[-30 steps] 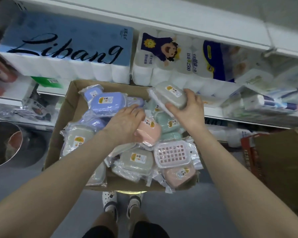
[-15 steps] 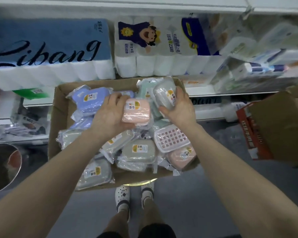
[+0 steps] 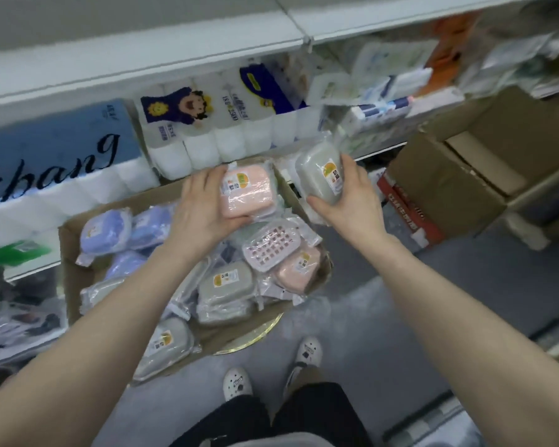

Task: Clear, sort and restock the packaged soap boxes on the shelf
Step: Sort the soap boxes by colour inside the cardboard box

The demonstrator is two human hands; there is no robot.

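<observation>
Shelf (image 3: 142, 67) | left hand (image 3: 200, 217): 1 pink box (image 3: 247, 191) | right hand (image 3: 352, 208): 1 grey box (image 3: 318, 171)

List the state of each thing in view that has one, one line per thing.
left hand, gripping the pink soap box.
pink soap box, wrapped, held above the carton.
right hand, gripping the grey-green soap box.
grey-green soap box, wrapped, held up to the right of the carton.
carton, open-topped, heaped with wrapped soap boxes.
brown box, flaps open.

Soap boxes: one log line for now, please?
left hand: holds pink soap box | right hand: holds grey soap box | carton: holds more
</observation>
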